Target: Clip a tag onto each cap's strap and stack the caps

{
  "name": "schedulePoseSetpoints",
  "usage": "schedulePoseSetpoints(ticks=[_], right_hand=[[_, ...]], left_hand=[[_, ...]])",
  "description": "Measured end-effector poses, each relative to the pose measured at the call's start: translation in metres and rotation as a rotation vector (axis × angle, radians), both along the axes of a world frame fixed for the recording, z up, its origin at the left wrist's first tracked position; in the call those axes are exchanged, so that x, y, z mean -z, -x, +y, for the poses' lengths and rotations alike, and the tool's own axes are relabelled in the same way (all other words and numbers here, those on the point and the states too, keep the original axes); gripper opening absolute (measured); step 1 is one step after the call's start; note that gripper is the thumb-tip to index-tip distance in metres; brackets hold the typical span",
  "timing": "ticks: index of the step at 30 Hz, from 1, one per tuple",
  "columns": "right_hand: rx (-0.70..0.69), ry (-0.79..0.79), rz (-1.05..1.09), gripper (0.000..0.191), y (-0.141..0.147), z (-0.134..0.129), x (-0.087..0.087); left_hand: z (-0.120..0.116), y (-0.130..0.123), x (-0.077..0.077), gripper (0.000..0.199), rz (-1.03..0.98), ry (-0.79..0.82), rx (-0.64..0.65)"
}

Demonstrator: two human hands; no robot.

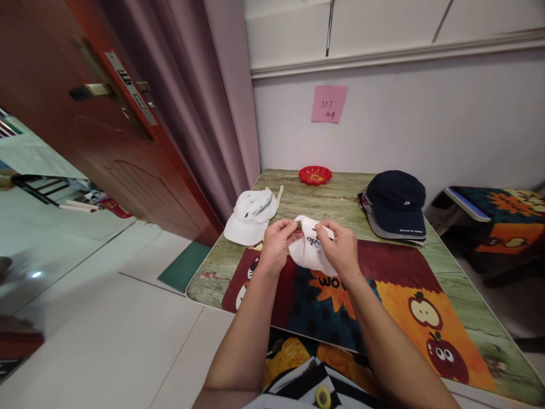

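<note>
A white cap [305,253] with dark lettering is held in front of me above the patterned mat. My left hand [279,241] is closed in a pinch at the cap's upper left edge, by what looks like its strap. On the other side, my right hand [340,244] pinches the same edge, its thumb and fingers pressed together and covering part of the cap. Small details between the fingertips are too fine to make out. Left of my hands lies another white cap [251,213], its loose strap sticking up.
Dark blue caps [395,199] are stacked with grey ones at the right of the wooden-patterned table [340,199]. A red scalloped dish [315,175] sits at the back. The colourful mat [404,270] covers the front. A brown door [140,153] and curtain [204,91] stand left.
</note>
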State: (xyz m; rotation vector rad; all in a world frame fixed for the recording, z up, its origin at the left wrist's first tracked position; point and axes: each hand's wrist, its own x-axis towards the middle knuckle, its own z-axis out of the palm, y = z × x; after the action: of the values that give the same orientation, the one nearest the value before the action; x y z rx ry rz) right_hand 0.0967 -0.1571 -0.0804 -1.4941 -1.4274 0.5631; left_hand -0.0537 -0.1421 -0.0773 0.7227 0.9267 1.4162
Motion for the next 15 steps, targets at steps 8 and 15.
schedulePoseSetpoints(ticks=[8, 15], right_hand=[[-0.008, -0.019, -0.1, 0.034, 0.001, -0.0029, 0.0012], [-0.074, -0.043, -0.16, 0.03, -0.0041, -0.004, -0.0024]], left_hand=[[-0.0003, -0.0006, 0.0034, 0.036, 0.008, -0.005, 0.006], [-0.002, -0.0002, 0.0044, 0.038, 0.004, -0.02, 0.008]])
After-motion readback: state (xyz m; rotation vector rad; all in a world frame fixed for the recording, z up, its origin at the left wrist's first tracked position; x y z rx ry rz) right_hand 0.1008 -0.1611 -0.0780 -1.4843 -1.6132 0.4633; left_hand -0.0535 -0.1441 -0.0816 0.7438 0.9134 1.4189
